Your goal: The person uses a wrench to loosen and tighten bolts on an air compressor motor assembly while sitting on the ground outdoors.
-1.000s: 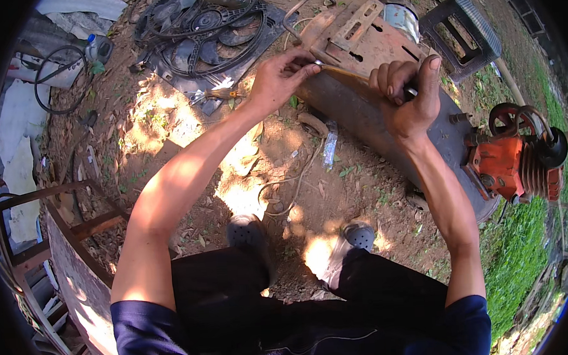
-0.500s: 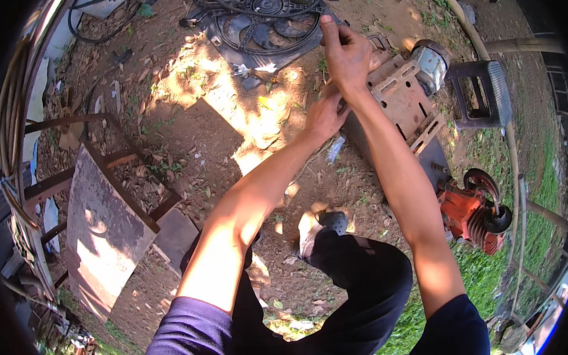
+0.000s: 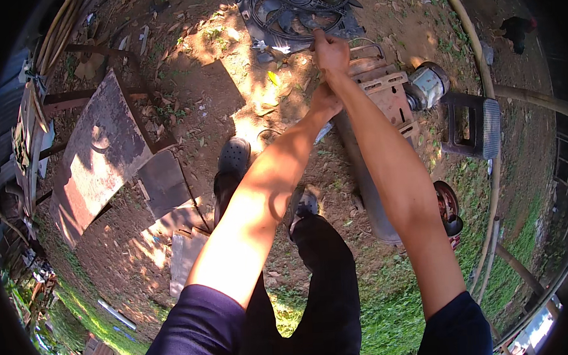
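Observation:
In front of me a long grey tank [image 3: 358, 167] lies on the ground, with a rusty slotted mounting plate [image 3: 388, 101] on top and a hoop-like handle at its far end. My left hand [image 3: 324, 102] is closed at the tank's left side, its fingers mostly hidden by my right wrist. Just beyond it, my right hand [image 3: 333, 54] is raised near the handle, thumb and fingers pinched together. What either hand holds, if anything, is hidden or too small to name. A grey electric motor [image 3: 428, 85] sits beside the plate.
A dark fan assembly [image 3: 298, 13] lies beyond my hands. To the right are a black plastic stool [image 3: 471, 126], a flywheel [image 3: 448, 206] partly behind my arm, and bamboo poles [image 3: 487, 57]. Metal sheets [image 3: 100, 158] on a rusty frame stand left. A dark chicken [image 3: 516, 33] is far right.
My view and stance have shifted, and both shoes now show. The tank appears more upright in the picture, and the red pump is mostly hidden behind my right arm. Both hands stay close together there.

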Motion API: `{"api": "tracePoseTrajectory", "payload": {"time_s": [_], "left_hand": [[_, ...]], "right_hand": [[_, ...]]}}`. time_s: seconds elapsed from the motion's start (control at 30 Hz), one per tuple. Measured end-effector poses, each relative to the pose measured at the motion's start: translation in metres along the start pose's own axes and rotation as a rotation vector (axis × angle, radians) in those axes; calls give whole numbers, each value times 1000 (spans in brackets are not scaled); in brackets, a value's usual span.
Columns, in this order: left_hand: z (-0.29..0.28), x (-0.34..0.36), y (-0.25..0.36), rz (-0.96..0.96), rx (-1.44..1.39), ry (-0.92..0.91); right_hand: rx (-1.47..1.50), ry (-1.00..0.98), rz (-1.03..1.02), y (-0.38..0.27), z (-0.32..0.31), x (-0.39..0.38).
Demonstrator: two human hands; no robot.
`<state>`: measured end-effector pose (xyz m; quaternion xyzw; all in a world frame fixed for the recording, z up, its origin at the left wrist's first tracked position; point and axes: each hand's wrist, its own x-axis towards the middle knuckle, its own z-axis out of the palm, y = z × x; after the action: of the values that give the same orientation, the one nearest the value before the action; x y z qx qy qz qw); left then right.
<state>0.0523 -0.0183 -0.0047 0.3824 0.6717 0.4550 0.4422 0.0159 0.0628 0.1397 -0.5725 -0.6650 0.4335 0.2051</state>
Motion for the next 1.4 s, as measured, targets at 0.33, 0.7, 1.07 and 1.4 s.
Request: {"api": "tracePoseTrajectory", "payload": {"time_s": [0.33,0.7,1.07,1.4], "left_hand": [[1,1,45,-38,499,-93],[-12,-13,59,-87,496,50],[-23,30,22,-178,404,-77],[-26,29,-3,-332,147,-60]], "right_hand": [[-34,-124,-128,18,-29,-18],[-264,-452,-397,60,-50,-6],[-604,-454,-91,41,-6,62],[-831,-690,-14,49,39,88]]}}
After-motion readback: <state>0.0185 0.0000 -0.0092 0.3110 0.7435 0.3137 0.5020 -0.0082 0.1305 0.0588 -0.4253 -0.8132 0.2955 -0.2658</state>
